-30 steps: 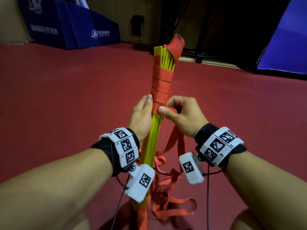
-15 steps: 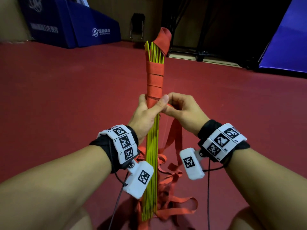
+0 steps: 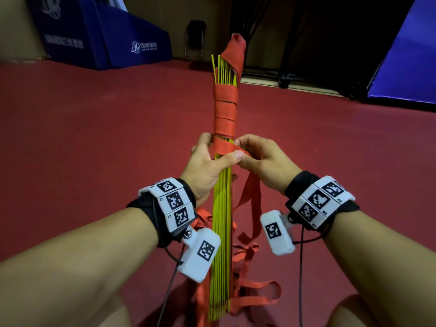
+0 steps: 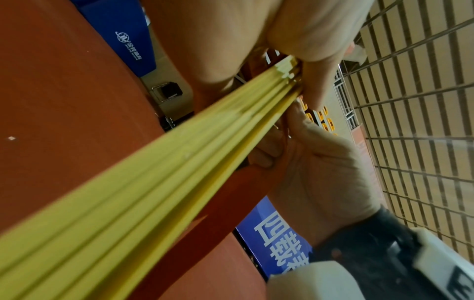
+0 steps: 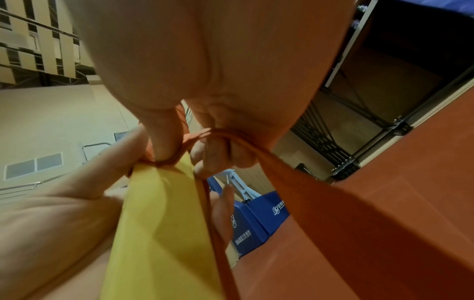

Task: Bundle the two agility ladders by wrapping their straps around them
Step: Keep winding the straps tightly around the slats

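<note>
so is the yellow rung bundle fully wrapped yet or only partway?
Partway. The red strap coils only around the upper part of the yellow rung bundle; below the left hand and right hand the rungs are bare, strap hanging loose.

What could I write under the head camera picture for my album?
Left hand holds yellow rungs upright while right hand winds red strap around them.

Ladder bundle (image 3: pixel 221 208) upright between left hand (image 3: pixel 207 161) and right hand (image 3: pixel 262 156); strap (image 3: pixel 225 109) wound around upper part, loose strap on floor (image 3: pixel 94 138) below.
</note>
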A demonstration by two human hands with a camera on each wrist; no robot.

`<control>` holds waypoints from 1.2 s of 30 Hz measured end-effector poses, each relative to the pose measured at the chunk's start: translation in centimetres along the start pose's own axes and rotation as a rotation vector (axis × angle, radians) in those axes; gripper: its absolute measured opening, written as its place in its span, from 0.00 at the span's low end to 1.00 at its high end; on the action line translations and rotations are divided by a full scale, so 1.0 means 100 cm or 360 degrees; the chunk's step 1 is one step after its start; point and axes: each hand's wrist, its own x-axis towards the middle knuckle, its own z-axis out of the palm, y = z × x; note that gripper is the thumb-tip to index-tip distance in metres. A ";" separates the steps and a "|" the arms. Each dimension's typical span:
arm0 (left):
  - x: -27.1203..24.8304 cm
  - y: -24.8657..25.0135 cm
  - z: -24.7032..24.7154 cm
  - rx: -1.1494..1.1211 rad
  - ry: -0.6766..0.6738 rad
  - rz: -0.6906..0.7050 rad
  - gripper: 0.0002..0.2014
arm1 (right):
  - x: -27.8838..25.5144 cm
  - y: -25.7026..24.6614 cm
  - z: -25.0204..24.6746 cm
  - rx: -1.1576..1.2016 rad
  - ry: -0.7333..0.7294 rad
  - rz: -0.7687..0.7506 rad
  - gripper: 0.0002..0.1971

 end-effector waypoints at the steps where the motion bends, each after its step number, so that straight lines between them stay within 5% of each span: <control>1: 0.000 0.000 0.000 -0.0022 0.0010 -0.0009 0.26 | 0.000 0.001 -0.001 -0.0013 0.0009 0.0016 0.06; 15: -0.001 0.005 0.000 -0.0047 -0.0130 0.0100 0.15 | -0.004 -0.006 0.006 0.0410 -0.0090 -0.0016 0.08; 21: -0.001 -0.001 -0.007 0.0394 -0.0104 0.0128 0.16 | -0.007 -0.007 0.003 0.0241 -0.0038 0.0111 0.04; 26: 0.002 -0.007 -0.013 0.0872 0.0047 0.0200 0.16 | -0.006 -0.009 0.005 0.0120 0.0054 0.0213 0.12; 30: 0.004 -0.007 -0.012 0.0911 0.0197 0.0244 0.12 | -0.003 -0.009 0.001 -0.0359 0.0130 0.0178 0.17; 36: 0.005 -0.005 -0.021 0.1119 0.0274 0.0229 0.20 | -0.003 -0.013 -0.013 -0.0755 -0.0125 0.0308 0.22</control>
